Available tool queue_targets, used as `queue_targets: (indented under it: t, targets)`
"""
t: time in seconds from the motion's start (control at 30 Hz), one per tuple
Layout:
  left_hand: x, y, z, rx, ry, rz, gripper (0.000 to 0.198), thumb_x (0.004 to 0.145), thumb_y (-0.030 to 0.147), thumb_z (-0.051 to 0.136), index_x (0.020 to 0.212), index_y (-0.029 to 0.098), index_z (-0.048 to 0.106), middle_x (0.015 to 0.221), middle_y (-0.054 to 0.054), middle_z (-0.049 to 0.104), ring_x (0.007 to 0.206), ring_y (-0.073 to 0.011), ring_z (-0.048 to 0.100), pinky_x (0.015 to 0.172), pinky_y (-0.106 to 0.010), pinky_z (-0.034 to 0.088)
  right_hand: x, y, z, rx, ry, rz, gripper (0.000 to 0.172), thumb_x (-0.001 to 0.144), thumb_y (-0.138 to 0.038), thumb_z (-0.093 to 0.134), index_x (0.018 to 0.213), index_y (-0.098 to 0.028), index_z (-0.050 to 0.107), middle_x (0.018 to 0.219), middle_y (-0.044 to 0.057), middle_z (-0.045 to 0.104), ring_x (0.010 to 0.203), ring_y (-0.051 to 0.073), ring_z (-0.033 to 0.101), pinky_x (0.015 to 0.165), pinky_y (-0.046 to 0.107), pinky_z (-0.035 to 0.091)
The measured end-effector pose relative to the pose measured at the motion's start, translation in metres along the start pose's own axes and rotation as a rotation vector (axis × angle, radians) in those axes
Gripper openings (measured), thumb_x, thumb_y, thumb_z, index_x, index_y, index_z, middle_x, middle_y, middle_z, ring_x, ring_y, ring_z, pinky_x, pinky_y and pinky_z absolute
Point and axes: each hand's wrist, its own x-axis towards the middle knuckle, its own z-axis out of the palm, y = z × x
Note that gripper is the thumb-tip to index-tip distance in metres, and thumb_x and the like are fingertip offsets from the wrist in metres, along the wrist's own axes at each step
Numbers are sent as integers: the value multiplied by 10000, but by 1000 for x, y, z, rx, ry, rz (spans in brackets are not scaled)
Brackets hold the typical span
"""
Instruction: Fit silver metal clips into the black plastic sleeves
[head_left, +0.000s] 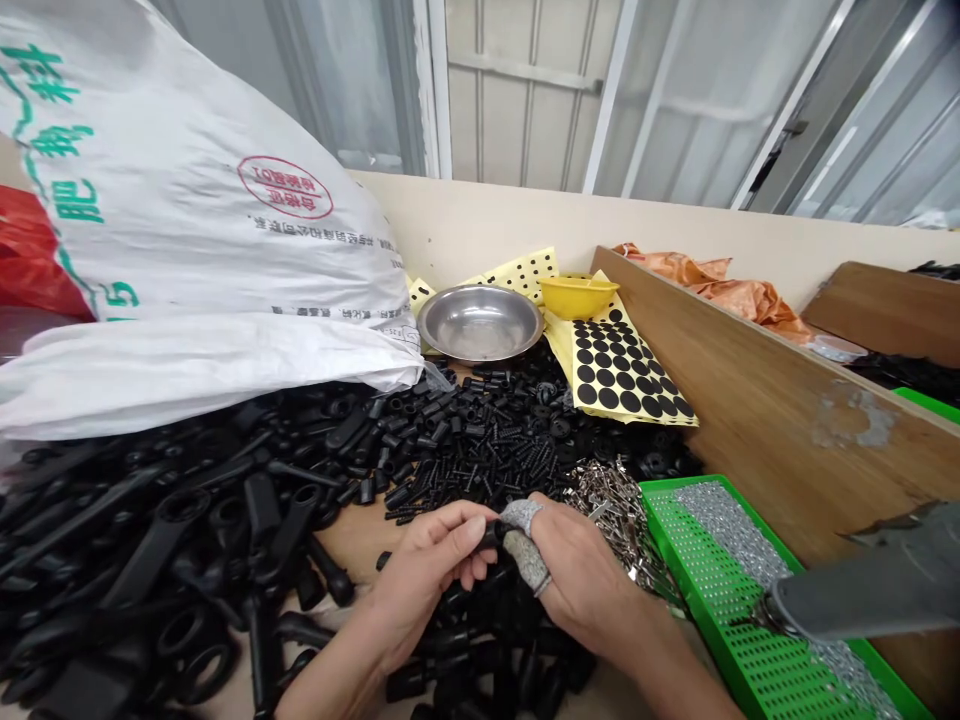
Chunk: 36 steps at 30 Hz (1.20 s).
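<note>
My left hand (pixel 431 555) is closed, pinching a small black plastic part (pixel 491 535) between thumb and fingers. From the other side my right hand (pixel 574 560) closes on the same part; grey fabric covers (pixel 529 560) wrap its thumb and forefinger. The part is mostly hidden by the fingers, so its exact kind does not show. Just beyond both hands lies a heap of small black ribbed pieces (pixel 495 455). Beneath them are more black cylindrical parts (pixel 517 650). A pile of small shiny metal pieces (pixel 619 505) lies beside my right hand.
A green perforated basket (pixel 720 575) holds small silvery pieces; a grey cylindrical tool (pixel 862 580) juts over it. Left are large black handle-like parts (pixel 165 540) and a white sack (pixel 210 220). Behind stand a metal bowl (pixel 480 325), yellow bowl (pixel 577 297), sticker sheets (pixel 630 370) and wooden divider (pixel 720 380).
</note>
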Motion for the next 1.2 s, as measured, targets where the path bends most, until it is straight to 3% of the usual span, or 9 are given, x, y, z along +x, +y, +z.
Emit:
queue_targets:
  t: [0.13, 0.27, 0.43, 0.53, 0.63, 0.8, 0.9, 1.03, 1.2]
  targets:
    - [-1, -2, 1, 115, 21, 64, 247, 772, 377, 633, 842, 146, 687, 619, 6, 614, 542, -80, 481, 503, -157, 365, -3, -2, -2, -116, -17, -61, 145, 787, -60, 370, 771, -185, 441, 761, 53, 504, 684, 192, 440, 648, 317, 348]
    - [-4, -1, 1, 282, 39, 170, 183, 788, 313, 597, 876, 179, 686, 625, 21, 595, 584, -111, 513, 546, -189, 402, -9, -5, -4, 61, -104, 78, 186, 759, -22, 352, 755, -206, 378, 772, 25, 506, 703, 171, 458, 646, 282, 342]
    - [-13, 4, 0, 648, 31, 480, 156, 816, 193, 543, 892, 214, 677, 794, -7, 649, 737, -158, 587, 670, -235, 437, -13, -12, -5, 300, -148, 216, 175, 889, -141, 291, 744, -214, 358, 785, 6, 516, 732, 160, 459, 667, 265, 345]
    - [-18, 6, -1, 744, 14, 609, 186, 833, 151, 510, 920, 213, 662, 879, -28, 656, 827, -174, 600, 743, -246, 439, -12, -16, -6, 369, -144, 233, 205, 911, -174, 257, 738, -213, 360, 778, 5, 519, 726, 155, 461, 663, 258, 348]
    - [-19, 8, 0, 759, 26, 561, 176, 832, 169, 521, 915, 216, 670, 869, -27, 670, 823, -180, 609, 742, -243, 444, -11, -14, -6, 226, -125, 162, 161, 841, -111, 299, 725, -213, 344, 744, 12, 494, 674, 158, 441, 624, 265, 332]
    - [-15, 8, 1, 595, 48, 278, 160, 785, 259, 563, 825, 193, 704, 608, 7, 632, 582, -155, 572, 548, -220, 444, -7, -7, -1, -37, -85, -110, 119, 769, -102, 337, 723, -204, 375, 712, 47, 481, 641, 186, 417, 602, 304, 320]
    - [-14, 3, 2, 451, 97, 200, 180, 772, 291, 566, 831, 190, 703, 572, 14, 613, 538, -144, 550, 500, -211, 432, -6, -7, 1, -13, -44, -115, 132, 775, -97, 323, 720, -207, 372, 708, 46, 483, 641, 185, 420, 594, 297, 324]
    - [-18, 1, 3, 565, 136, 368, 149, 781, 234, 573, 854, 217, 703, 695, -5, 669, 655, -170, 602, 603, -229, 456, -12, -12, 3, 211, -63, 96, 167, 817, -107, 307, 694, -219, 319, 681, 3, 472, 603, 150, 416, 566, 265, 321]
    - [-24, 4, 0, 808, 82, 635, 198, 821, 143, 535, 929, 221, 681, 872, -43, 686, 811, -193, 620, 731, -249, 455, -20, -15, 10, 473, -49, 229, 176, 892, -153, 303, 762, -212, 406, 778, -5, 508, 747, 147, 471, 669, 252, 369]
